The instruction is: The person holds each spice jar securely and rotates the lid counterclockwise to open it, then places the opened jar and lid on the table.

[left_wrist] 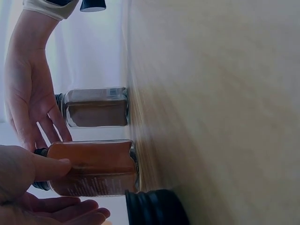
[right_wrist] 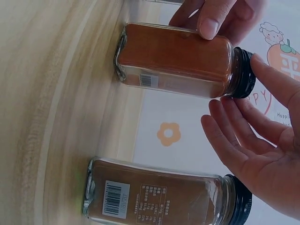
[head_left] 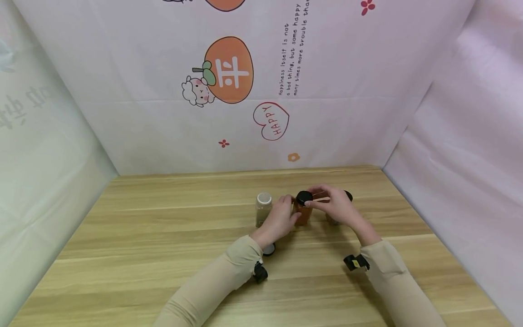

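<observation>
1. Backdrop: a printed white sheet (head_left: 151, 104) closes off the far side of the work area.
2. Table: the wood-grain table (head_left: 163, 240) carries all parts.
3. Left hand (head_left: 281, 217): grips the orange-red jar, thumb on one face and fingers round the other side.
4. Right hand (head_left: 338, 205): narrow at the fingertips, pinching the jar's black cap between thumb and fingers. Direction of turn, if any, cannot be told.
5. Orange-red jar (right_wrist: 178, 58): upright at the centre of the row, base at the table surface, between the two other jars.
6. Brown jar (right_wrist: 173, 193): upright to the right, partly behind the right hand in the head view; neither hand grips it.
7. Pale jar (head_left: 261, 218): upright to the left, just beside the left hand, with a white top (head_left: 264, 198) exposed.
8. Black cap (right_wrist: 244, 72): seated on the orange-red jar.
9. Loose cap (head_left: 268, 249): on the table, nearer than the jars, beside the left wrist.
10. Status, by judgement: one jar is uncapped, presumably the loose cap's; the orange-red jar is in hand, its cap not yet off; the brown jar, capped, awaits handling.
</observation>
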The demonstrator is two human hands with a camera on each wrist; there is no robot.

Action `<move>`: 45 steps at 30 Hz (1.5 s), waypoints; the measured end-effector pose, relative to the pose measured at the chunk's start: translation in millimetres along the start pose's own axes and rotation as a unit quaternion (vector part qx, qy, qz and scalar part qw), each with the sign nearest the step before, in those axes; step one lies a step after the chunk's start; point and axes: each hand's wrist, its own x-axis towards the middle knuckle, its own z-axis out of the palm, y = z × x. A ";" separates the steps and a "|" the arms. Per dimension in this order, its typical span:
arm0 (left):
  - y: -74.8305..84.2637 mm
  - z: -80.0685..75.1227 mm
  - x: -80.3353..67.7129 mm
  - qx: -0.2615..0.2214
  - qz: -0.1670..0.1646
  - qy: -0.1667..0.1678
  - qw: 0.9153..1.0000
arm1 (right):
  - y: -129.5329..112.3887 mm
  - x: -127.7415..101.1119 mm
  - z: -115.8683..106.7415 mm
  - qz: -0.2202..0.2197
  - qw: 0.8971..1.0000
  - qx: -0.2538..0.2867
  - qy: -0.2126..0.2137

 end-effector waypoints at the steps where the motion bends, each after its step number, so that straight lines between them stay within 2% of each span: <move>1: 0.0 -0.1 0.0 0.001 0.002 0.001 1.000 | 0.1 0.1 0.1 -0.002 1.000 0.000 0.000; 23: 0.3 -2.0 -2.2 0.026 0.013 0.006 1.000 | -2.0 0.4 0.6 -0.073 0.996 -0.050 -0.013; 35: 0.8 -0.5 -1.3 0.039 0.015 -0.001 0.999 | 0.9 0.2 -3.6 -0.094 0.993 -0.066 -0.036; 45: 2.4 -0.5 -1.6 0.042 0.008 -0.006 0.999 | 2.1 0.7 -7.1 -0.083 0.991 -0.079 -0.065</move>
